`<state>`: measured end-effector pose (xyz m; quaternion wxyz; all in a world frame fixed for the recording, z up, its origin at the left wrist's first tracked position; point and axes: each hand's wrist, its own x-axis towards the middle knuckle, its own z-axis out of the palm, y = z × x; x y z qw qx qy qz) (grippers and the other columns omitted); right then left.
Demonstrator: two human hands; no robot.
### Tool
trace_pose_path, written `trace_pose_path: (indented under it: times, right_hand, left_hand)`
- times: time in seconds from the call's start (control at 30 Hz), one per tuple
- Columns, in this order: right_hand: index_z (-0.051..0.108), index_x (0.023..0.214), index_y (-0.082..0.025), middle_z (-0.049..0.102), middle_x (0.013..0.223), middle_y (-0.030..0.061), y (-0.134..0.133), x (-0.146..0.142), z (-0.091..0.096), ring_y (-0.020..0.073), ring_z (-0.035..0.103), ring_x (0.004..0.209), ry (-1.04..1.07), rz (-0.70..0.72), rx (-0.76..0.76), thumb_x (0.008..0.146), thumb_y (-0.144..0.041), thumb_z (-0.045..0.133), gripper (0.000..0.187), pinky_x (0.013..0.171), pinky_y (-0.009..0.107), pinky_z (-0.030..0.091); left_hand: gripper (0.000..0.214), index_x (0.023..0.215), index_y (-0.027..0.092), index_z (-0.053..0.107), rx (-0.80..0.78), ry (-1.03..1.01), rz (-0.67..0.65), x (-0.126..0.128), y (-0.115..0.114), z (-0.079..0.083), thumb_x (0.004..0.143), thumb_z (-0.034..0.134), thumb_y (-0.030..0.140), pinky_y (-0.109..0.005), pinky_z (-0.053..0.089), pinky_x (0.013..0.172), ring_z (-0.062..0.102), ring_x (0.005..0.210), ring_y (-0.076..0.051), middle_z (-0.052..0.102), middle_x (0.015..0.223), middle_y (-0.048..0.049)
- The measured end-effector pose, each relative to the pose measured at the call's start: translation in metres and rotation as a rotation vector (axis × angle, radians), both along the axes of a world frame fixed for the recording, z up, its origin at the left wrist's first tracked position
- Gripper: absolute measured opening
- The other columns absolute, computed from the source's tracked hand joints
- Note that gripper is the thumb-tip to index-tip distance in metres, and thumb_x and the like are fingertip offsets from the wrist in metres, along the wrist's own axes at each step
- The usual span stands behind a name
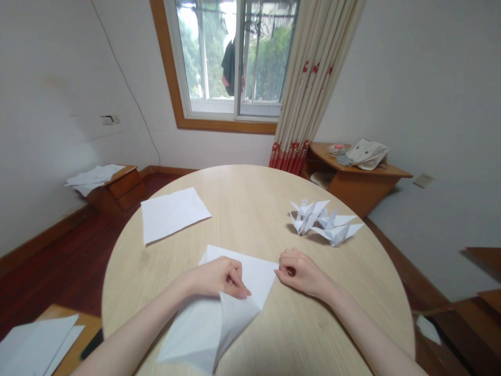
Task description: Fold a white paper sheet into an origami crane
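Note:
A white sheet of paper [219,318], partly folded into a triangle, lies on the round wooden table [250,203] in front of me. My left hand [219,277] presses down on the fold near its middle, fingers curled and pinched on the paper. My right hand [299,272] is closed and pinches the sheet's right corner. The near flap of the paper lifts a little off the table.
A flat white sheet [172,213] lies at the table's left. Two folded paper cranes [324,222] sit at the right. More paper [35,342] rests on a low surface at bottom left. A wooden corner desk [352,180] stands behind, a bedside cabinet [117,188] to the left.

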<state>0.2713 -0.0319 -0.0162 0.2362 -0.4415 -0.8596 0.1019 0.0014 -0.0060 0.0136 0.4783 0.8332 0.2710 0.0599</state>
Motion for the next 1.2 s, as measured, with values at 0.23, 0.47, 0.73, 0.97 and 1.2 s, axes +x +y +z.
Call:
trace_pose_path:
  times: [0.23,0.47,0.73,0.97,1.2]
  right_hand:
    - [0.038,0.055,-0.021,0.047,0.059,-0.0028,0.003,0.002,0.001,0.0137,0.044,0.059,-0.015,-0.044,-0.044,0.076,-0.013,0.055,0.028,0.061,0.027,0.034]
    - [0.036,0.056,-0.021,0.046,0.058,-0.0043,0.007,0.005,0.001,0.0127,0.044,0.058,-0.003,-0.058,-0.085,0.076,-0.013,0.056,0.029,0.064,0.027,0.034]
    - [0.038,0.055,-0.021,0.047,0.058,-0.0044,0.009,0.007,-0.001,0.0119,0.044,0.057,0.007,-0.078,-0.089,0.076,-0.015,0.056,0.027,0.061,0.026,0.035]
    - [0.036,0.056,-0.021,0.046,0.058,-0.004,0.009,0.009,-0.003,0.0122,0.043,0.056,0.02,-0.08,-0.038,0.076,-0.014,0.052,0.027,0.058,0.025,0.033]
    - [0.034,0.056,-0.022,0.046,0.058,-0.0023,0.007,0.004,-0.011,0.014,0.045,0.058,0.055,-0.141,0.071,0.081,-0.015,0.047,0.029,0.058,0.026,0.034]
  left_hand:
    - [0.024,0.096,0.026,0.077,-0.001,0.002,0.0,0.001,-0.001,0.001,0.078,0.07,0.041,-0.021,0.03,0.053,0.045,0.061,-0.01,0.047,0.07,0.0012]
    - [0.025,0.096,0.024,0.077,0.008,0.009,0.001,0.001,0.0,0.001,0.077,0.071,0.038,-0.022,0.031,0.054,0.045,0.062,-0.01,0.047,0.071,0.0009]
    - [0.031,0.095,0.025,0.077,-0.005,0.007,0.008,0.001,-0.001,0.002,0.077,0.07,0.049,-0.022,0.03,0.053,0.045,0.062,-0.01,0.047,0.071,0.0009]
    - [0.033,0.094,0.025,0.077,-0.015,-0.003,0.008,0.001,-0.001,0.003,0.076,0.07,0.052,-0.022,0.028,0.052,0.043,0.06,-0.01,0.046,0.07,0.0009]
    - [0.037,0.094,0.024,0.078,-0.026,-0.021,0.013,0.0,-0.002,0.002,0.075,0.07,0.055,-0.023,0.028,0.052,0.043,0.06,-0.01,0.046,0.07,0.0009]
